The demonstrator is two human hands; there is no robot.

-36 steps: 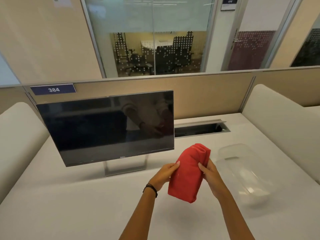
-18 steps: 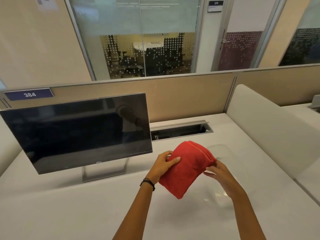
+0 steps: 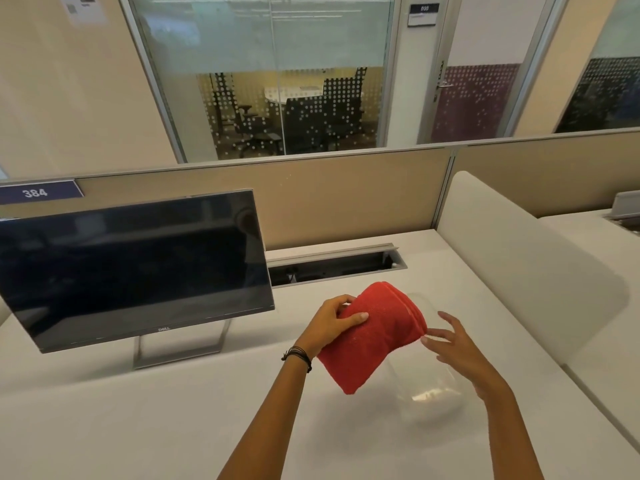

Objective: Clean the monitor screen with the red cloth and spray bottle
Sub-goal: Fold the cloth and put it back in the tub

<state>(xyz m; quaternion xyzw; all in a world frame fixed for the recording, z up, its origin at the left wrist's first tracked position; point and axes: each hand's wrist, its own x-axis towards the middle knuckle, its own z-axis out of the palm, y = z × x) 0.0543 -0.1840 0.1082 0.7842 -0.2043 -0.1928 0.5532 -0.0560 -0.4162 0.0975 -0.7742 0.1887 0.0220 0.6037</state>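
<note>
The left hand point(image 3: 334, 323), a thin dark band at its wrist, clamps the folded red terry cloth point(image 3: 375, 336) between thumb and fingers, holding it above the white desk point(image 3: 138, 417) near the centre of the view. The right hand point(image 3: 452, 344) hangs just at the cloth's 3 o'clock edge with its fingers spread; whether the fingertips touch the fabric cannot be told. Beneath the cloth and that hand, toward 5 o'clock, a clear plastic tray point(image 3: 433, 400) lies on the desk. At 9 o'clock from the cloth stands the flat black monitor on a silver frame stand point(image 3: 135, 271), its screen dark and its lower bezel marked "DELL". Behind it, on the tan partition panel point(image 3: 346, 199), a navy plate point(image 3: 38, 192) reads "384". At 12 o'clock from the cloth an open grey cable slot point(image 3: 332, 266) is let into the desk. High up, beside the glass wall, a small door sign point(image 3: 423, 14) carries figures too blurred to read.
</note>
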